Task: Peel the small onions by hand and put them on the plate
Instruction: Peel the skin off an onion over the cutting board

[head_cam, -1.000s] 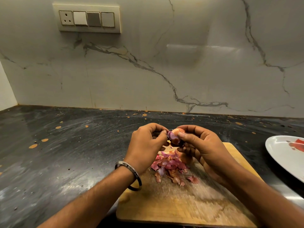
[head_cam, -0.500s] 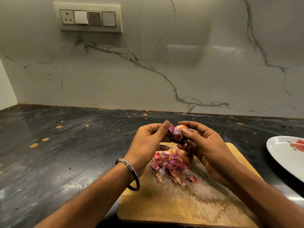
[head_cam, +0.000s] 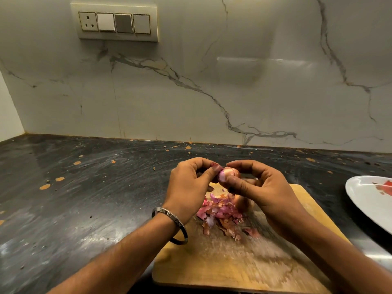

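A small pink onion (head_cam: 228, 174), partly peeled, is held above the wooden cutting board (head_cam: 244, 266). My right hand (head_cam: 267, 194) grips it between thumb and curled fingers. My left hand (head_cam: 188, 189) pinches a bit of dark skin (head_cam: 216, 165) at the onion's left end. Under the hands lies a heap of pink and brown peels (head_cam: 222, 215) on the board. Another unpeeled onion (head_cam: 244, 203) shows beside the heap, half hidden by my right hand. The white plate (head_cam: 369, 200) sits at the right edge, with a red mark on it.
The board lies on a dark, scuffed stone counter (head_cam: 89, 198) dotted with orange specks. A marble wall (head_cam: 212, 92) rises behind it, with a switch panel (head_cam: 115, 22) at the upper left. A metal bangle (head_cam: 169, 224) circles my left wrist.
Both hands have turned the onion so its pale peeled side faces me. My left fingers have shifted to pinch skin at its left end.
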{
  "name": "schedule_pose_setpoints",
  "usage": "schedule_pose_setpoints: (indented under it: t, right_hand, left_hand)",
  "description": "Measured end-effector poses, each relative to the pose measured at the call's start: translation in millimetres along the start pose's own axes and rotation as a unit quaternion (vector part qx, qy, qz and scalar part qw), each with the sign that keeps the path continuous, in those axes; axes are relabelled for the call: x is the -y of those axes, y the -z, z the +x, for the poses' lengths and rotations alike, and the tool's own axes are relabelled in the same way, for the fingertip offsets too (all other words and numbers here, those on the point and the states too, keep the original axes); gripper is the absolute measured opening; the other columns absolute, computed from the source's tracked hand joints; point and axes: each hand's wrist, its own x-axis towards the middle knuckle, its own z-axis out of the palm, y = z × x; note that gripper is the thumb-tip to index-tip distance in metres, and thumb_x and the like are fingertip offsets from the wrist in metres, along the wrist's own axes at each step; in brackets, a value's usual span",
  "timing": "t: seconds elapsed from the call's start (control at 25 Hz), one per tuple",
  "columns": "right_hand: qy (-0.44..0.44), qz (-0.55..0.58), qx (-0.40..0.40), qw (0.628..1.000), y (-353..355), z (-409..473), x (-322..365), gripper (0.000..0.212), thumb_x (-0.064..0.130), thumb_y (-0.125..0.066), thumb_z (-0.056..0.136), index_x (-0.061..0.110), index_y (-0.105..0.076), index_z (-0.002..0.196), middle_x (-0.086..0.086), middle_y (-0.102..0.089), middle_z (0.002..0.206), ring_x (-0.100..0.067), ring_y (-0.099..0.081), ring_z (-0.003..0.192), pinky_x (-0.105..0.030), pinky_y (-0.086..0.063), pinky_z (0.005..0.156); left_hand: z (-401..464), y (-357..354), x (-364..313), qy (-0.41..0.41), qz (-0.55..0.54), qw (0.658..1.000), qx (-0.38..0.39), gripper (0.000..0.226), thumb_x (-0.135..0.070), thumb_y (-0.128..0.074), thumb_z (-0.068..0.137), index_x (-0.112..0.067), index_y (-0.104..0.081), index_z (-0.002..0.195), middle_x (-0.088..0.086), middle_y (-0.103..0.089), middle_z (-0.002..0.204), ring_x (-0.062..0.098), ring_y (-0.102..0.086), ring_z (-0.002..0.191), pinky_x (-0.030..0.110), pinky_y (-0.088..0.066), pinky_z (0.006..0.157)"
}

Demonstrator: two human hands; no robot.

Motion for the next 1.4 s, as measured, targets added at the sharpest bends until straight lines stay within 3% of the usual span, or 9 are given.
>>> schedule_pose_setpoints:
  t: [0.24,0.36,0.48,0.56,0.68,0.84,1.08,1.16,1.4]
  right_hand:
    - [-0.036,0.103,0.026,0.994,1.8,3.0,1.4,0.042,0.014,-0.071,0.077,0.013,-0.07,0.118,-0.013,-0.074,0.114,-0.027,-0.073,0.103,-0.027,-0.06,0.081]
    - [-0.042,0.123,0.023,0.991,3.3,3.9,1.2,0.041,0.013,-0.064,0.081,0.014,-0.069,0.121,-0.011,-0.074,0.116,-0.027,-0.072,0.107,-0.028,-0.06,0.083]
    - [-0.04,0.118,-0.002,0.992,4.1,4.9,0.7,0.037,0.018,-0.065,0.083,0.013,-0.07,0.119,-0.012,-0.074,0.115,-0.025,-0.072,0.107,-0.026,-0.059,0.082]
    - [-0.04,0.111,-0.021,0.993,4.2,5.6,-0.9,0.037,0.02,-0.067,0.081,0.012,-0.07,0.117,-0.013,-0.074,0.114,-0.025,-0.073,0.105,-0.025,-0.059,0.08]
    - [-0.042,0.105,-0.037,0.993,5.5,5.9,-1.1,0.037,0.023,-0.07,0.078,0.013,-0.071,0.114,-0.013,-0.074,0.111,-0.025,-0.075,0.098,-0.024,-0.059,0.075]
    - [-0.041,0.118,-0.042,0.991,6.2,6.7,-0.1,0.044,0.022,-0.076,0.072,0.01,-0.068,0.114,-0.011,-0.076,0.107,-0.024,-0.075,0.098,-0.025,-0.06,0.075]
    - [-0.021,0.097,-0.011,0.995,4.2,5.5,-4.2,0.048,0.013,-0.08,0.073,0.012,-0.068,0.119,-0.009,-0.076,0.112,-0.024,-0.072,0.109,-0.035,-0.059,0.092]
    - [-0.014,0.079,-0.012,0.997,4.9,5.4,-5.8,0.044,0.01,-0.079,0.075,0.012,-0.069,0.117,-0.008,-0.075,0.113,-0.024,-0.071,0.109,-0.036,-0.058,0.094]
    - [0.035,0.015,-0.029,0.999,6.7,4.3,-7.7,0.044,0.012,-0.083,0.064,0.016,-0.071,0.106,-0.003,-0.077,0.106,-0.019,-0.075,0.099,-0.025,-0.059,0.082]
  left_hand:
    - [2.5,1.2,-4.5,0.096,-0.097,0.99,0.043,0.02,-0.014,-0.046,0.103,-0.009,-0.063,0.095,0.004,-0.064,0.082,0.008,-0.066,0.068,0.023,-0.055,0.059]
    - [0.1,0.9,-3.5,0.098,-0.027,0.993,0.056,0.028,-0.022,-0.035,0.105,-0.012,-0.049,0.083,0.005,-0.05,0.075,0.016,-0.053,0.064,0.036,-0.044,0.062]
    - [-1.2,3.1,-4.7,0.053,0.086,0.991,0.083,0.038,-0.034,-0.037,0.105,-0.014,-0.048,0.074,-0.001,-0.045,0.065,0.015,-0.041,0.058,0.035,-0.035,0.061]
    - [-1.1,5.2,-4.5,0.02,0.18,0.978,0.103,0.035,-0.036,-0.045,0.103,-0.015,-0.058,0.078,-0.008,-0.055,0.067,0.012,-0.05,0.061,0.034,-0.043,0.062]
    - [-1.0,6.0,-3.6,-0.004,0.196,0.976,0.094,0.012,-0.029,-0.059,0.097,-0.023,-0.068,0.1,-0.011,-0.068,0.087,0.006,-0.064,0.081,0.027,-0.055,0.076]
    - [0.4,6.5,-3.6,0.011,0.064,0.996,0.059,0.016,-0.029,-0.06,0.097,-0.022,-0.073,0.102,-0.006,-0.075,0.09,0.006,-0.07,0.081,0.026,-0.057,0.074]
    - [-2.0,5.3,-8.1,0.094,-0.116,0.982,0.111,0.018,-0.016,-0.068,0.089,-0.014,-0.073,0.106,0.006,-0.078,0.093,0.022,-0.075,0.082,0.027,-0.062,0.067]
    - [-1.9,5.1,-9.0,0.113,-0.141,0.977,0.117,0.018,-0.011,-0.068,0.088,-0.013,-0.073,0.106,0.009,-0.078,0.092,0.022,-0.075,0.082,0.026,-0.062,0.068]
    - [-2.4,5.5,-9.8,0.101,-0.139,0.979,0.114,0.019,-0.008,-0.07,0.086,-0.012,-0.075,0.103,0.008,-0.078,0.09,0.021,-0.075,0.084,0.026,-0.062,0.068]
